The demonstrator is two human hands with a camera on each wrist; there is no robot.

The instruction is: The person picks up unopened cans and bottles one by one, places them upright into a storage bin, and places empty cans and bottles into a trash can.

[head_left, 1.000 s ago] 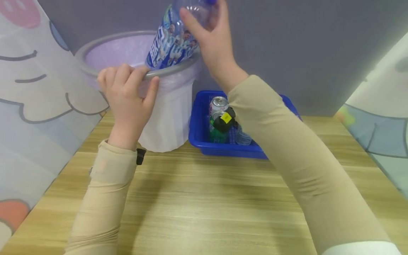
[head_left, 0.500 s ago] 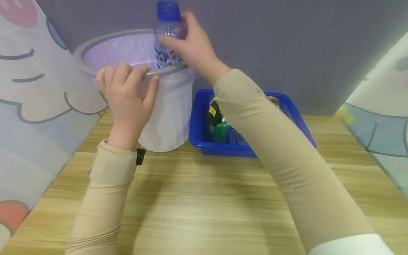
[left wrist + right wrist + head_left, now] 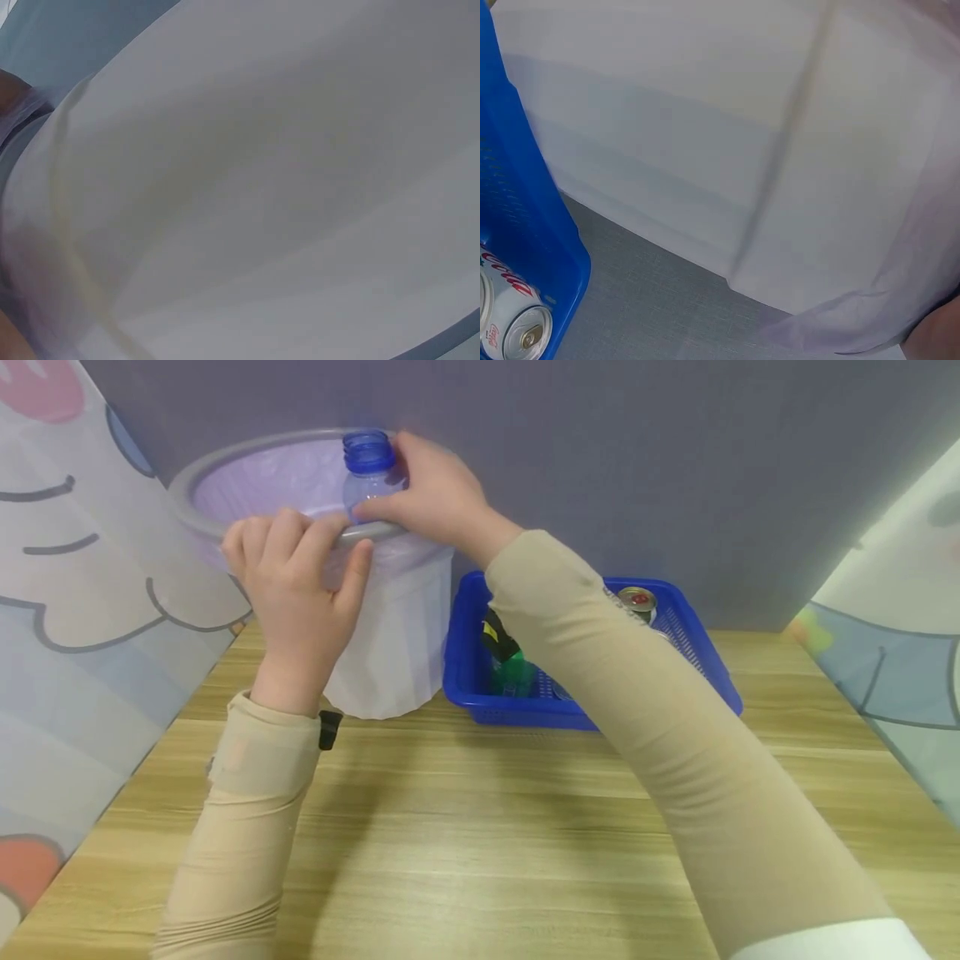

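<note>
In the head view a white trash bin (image 3: 390, 627) with a grey rim and a pale purple liner (image 3: 270, 485) stands at the back left. My left hand (image 3: 292, 577) grips the near rim, fingers over the top and thumb outside. A clear plastic bottle (image 3: 367, 485) with a blue neck stands mostly inside the bin, its lower part hidden by the rim. My right hand (image 3: 431, 489) holds it near the top, thumb on the near side. Both wrist views mostly show the bin's white outer wall (image 3: 262, 187), with a bit of a hand at the edge.
Right of the bin sits a blue plastic basket (image 3: 540, 714) holding a green bottle (image 3: 513, 675), a can (image 3: 637, 602) and other items partly hidden by my right sleeve. A white can (image 3: 514, 315) shows in the right wrist view. A grey wall rises behind the wooden table (image 3: 450, 827).
My right hand has moved left and down, lowering the bottle from above the rim until mainly its neck and shoulder show. My left hand stays on the rim.
</note>
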